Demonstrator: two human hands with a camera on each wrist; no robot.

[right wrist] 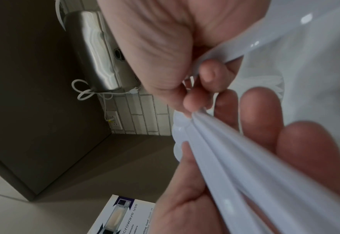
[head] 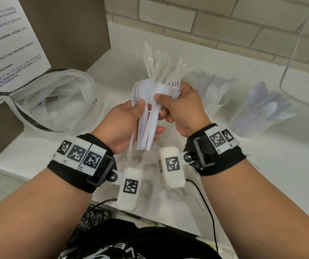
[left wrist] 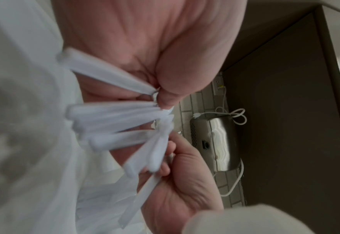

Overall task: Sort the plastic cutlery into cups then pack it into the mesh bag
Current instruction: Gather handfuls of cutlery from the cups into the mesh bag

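My left hand grips a bundle of white plastic spoons upright above the white counter. My right hand meets it from the right. Its thumb pinches the top spoon at the neck while its fingers hold a white fork. The left wrist view shows the fanned spoon handles under my left palm and my right hand holding one handle. Behind stand a cup of knives, a cup of forks and a cup of spoons. The open mesh bag lies at the left.
A brown cabinet side carrying a microwave notice stands at the left. The tiled wall runs behind the cups. A clear plastic container sits at the far right. A steel appliance with a white cable hangs on the wall.
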